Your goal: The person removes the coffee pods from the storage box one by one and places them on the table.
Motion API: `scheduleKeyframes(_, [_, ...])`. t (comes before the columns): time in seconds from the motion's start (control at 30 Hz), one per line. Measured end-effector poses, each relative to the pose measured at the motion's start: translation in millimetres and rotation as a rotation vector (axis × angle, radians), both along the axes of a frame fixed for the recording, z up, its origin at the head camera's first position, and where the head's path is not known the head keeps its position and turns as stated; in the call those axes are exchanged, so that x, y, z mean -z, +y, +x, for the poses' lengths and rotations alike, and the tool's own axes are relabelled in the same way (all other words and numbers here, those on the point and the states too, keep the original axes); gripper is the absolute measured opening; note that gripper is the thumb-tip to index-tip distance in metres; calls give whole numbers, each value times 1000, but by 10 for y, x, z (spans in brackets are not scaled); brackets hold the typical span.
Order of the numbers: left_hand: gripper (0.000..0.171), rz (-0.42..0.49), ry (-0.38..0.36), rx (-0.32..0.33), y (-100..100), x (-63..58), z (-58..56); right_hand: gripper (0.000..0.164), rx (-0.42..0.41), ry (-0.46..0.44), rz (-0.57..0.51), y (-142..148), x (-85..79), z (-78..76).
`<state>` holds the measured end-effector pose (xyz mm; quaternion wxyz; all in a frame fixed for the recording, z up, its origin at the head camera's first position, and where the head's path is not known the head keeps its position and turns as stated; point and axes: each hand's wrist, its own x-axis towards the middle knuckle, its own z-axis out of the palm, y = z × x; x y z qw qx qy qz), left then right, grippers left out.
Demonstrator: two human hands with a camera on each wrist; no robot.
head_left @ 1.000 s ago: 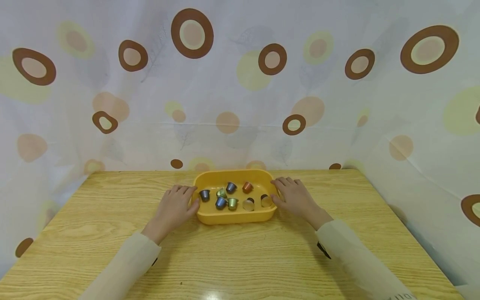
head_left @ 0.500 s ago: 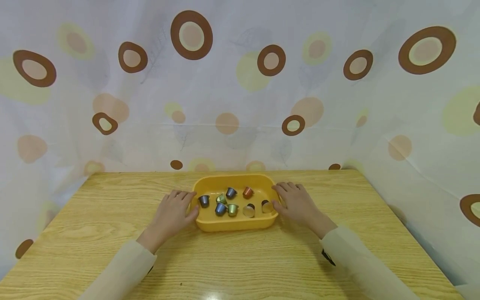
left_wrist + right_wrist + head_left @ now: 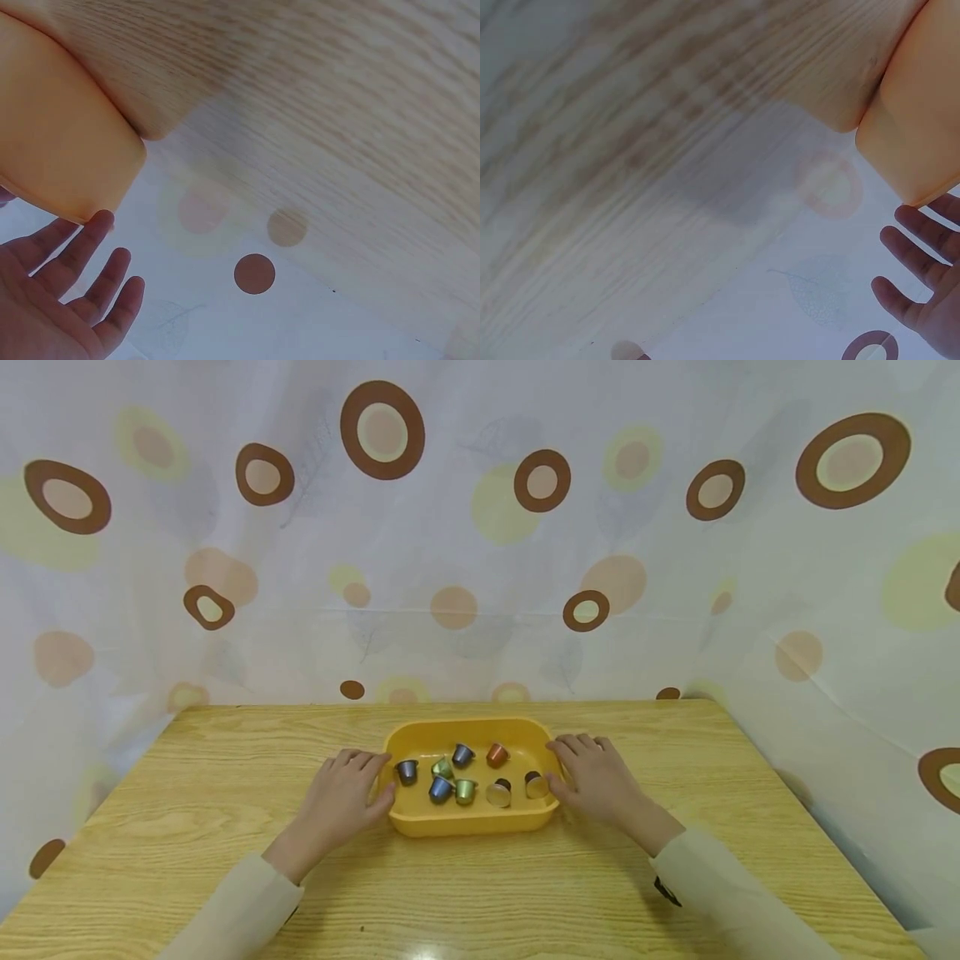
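A yellow plastic tray rests on the table in the head view, with a hand at either end. My left hand grips its left rim, thumb toward the near corner and fingers farther back. On the opposite side, my right hand holds the right rim in a similar way. Several coffee capsules lie loose inside, among them a blue capsule, a green capsule, a copper capsule and a dark grey capsule. Both wrist views show fingertips at the rim of the tray's outer wall, while the outer fingers stay off it.
The wood-grain table stretches out in front of the tray and to both sides. Behind it and along the sides hangs a pale curtain with brown and yellow rings, meeting the table's far edge.
The tray has slid along the table toward me, away from the curtain, with both hands on its rim. The capsules have travelled along inside it.
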<state>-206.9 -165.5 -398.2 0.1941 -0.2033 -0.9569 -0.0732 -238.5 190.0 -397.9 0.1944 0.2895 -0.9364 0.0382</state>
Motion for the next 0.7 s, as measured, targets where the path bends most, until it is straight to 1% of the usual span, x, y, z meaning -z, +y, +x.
scheduleKeyframes(0.33, [41, 9, 33, 22, -8, -11, 102, 41, -13, 25, -3, 9, -8, 115])
scheduleKeyframes(0.7, [42, -7, 10, 16, -20, -18, 162, 41, -36, 79, -10, 10, 12, 182])
